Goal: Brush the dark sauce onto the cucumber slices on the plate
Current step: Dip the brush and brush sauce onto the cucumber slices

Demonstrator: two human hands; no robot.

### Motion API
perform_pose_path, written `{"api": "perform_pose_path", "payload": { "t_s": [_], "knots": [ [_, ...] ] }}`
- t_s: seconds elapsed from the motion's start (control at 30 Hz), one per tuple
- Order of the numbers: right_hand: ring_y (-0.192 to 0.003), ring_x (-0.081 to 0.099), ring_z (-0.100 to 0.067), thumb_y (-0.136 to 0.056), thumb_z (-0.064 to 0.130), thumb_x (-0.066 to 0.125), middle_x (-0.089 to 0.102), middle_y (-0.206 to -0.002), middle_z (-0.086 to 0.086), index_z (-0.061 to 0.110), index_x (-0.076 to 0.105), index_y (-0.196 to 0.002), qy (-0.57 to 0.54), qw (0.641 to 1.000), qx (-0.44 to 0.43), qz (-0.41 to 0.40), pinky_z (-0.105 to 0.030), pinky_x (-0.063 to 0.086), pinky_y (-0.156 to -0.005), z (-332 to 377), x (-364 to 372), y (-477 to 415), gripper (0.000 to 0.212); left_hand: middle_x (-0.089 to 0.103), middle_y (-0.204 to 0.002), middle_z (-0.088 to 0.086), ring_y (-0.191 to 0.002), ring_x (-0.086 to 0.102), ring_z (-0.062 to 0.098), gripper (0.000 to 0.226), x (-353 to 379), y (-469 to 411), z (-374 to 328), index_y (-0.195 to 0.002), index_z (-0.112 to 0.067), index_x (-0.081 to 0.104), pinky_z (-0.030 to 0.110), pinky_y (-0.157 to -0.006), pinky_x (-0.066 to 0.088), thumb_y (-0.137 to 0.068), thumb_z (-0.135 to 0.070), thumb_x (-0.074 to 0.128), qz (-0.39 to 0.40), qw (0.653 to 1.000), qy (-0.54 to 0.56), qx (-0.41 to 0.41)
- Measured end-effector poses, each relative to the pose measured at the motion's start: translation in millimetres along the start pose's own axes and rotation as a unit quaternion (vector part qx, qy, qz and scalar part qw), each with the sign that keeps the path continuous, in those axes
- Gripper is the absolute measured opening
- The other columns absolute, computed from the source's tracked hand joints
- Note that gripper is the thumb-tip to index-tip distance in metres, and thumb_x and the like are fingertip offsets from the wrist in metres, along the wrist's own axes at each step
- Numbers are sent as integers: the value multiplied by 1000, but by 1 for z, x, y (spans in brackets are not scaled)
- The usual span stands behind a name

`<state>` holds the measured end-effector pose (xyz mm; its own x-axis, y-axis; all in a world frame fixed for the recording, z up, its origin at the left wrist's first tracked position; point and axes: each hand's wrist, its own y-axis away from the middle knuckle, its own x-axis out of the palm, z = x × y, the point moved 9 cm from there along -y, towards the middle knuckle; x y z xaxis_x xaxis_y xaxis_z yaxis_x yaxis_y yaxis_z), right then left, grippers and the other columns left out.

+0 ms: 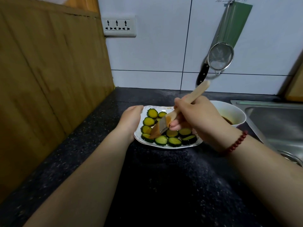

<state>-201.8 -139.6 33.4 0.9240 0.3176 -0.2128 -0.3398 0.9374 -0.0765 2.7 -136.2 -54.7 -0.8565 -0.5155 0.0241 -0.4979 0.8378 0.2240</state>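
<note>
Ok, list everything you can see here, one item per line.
plate: one, white, on the counter, centre
cucumber slices: about a dozen, green, on the plate
brush: one, wooden handle, bristles on the slices
bowl: one, white, dark sauce inside, right of the plate
counter: one, dark speckled
sink: one, steel, far right
strainer: one, metal, hanging on the wall
knife: one, black handle, by the strainer
socket strip: one, white, wall
wooden board: one, left
bracelet: one, red beads, right wrist
left hand: holds the plate's edge
right hand: grips the brush
</note>
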Motion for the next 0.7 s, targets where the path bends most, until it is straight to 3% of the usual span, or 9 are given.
{"api": "perform_pose_path", "payload": {
  "t_s": [0.07, 0.2, 0.3, 0.47, 0.6, 0.7],
  "knots": [
    [-47, 70, -26, -103, 16, 49, 68, -55, -17, -1, 58, -88, -17, 1000, 4, -13, -27, 57, -42, -1, -6, -2, 24, 71, -98, 14, -87, 66, 30, 34, -1, -1, 1, -119, -2, 72, 42, -80, 52, -97, -20, 54, 0, 1000, -2, -1],
    [-49, 71, -25, -102, 15, 51, 65, -53, -13, 3, 53, -89, -77, 997, 16, 4, -28, 59, -45, -4, 0, -1, 17, 65, -95, 15, -85, 62, 28, 31, 0, 0, 0, -116, -3, 72, 41, -76, 48, -98, -19, 53, 6, 1000, -5, 2],
    [-51, 71, -25, -102, 16, 55, 59, -53, -11, 6, 52, -90, -92, 994, 33, 41, -41, 65, -61, -9, 12, 1, 16, 65, -93, 13, -84, 61, 27, 33, 1, 0, 1, -119, -2, 71, 40, -76, 48, -98, -21, 53, 6, 1000, -10, -2],
    [-48, 70, -26, -100, 21, 59, 63, -50, -14, 6, 50, -82, -61, 998, 17, 15, -42, 65, -57, -3, 2, -1, 25, 65, -77, 8, -76, 61, 25, 21, 1, 0, 1, -102, -11, 73, 39, -76, 48, -97, -19, 55, 4, 1000, 7, 5],
    [-50, 70, -24, -100, 21, 60, 63, -47, -10, 9, 45, -76, -107, 994, 16, 19, -40, 65, -60, -2, 8, 4, 31, 66, -81, 10, -73, 62, 24, 24, 1, 0, 0, -109, -9, 73, 38, -75, 48, -99, -19, 53, 8, 1000, 4, 7],
    [-52, 72, -27, -99, 23, 61, 60, -46, -9, 9, 45, -77, -102, 994, 26, 33, -42, 65, -62, -4, 13, 6, 30, 66, -86, 12, -77, 63, 25, 19, 1, 1, 0, -102, -12, 71, 38, -76, 49, -99, -20, 53, 7, 1000, 4, 3]
  ]
}}
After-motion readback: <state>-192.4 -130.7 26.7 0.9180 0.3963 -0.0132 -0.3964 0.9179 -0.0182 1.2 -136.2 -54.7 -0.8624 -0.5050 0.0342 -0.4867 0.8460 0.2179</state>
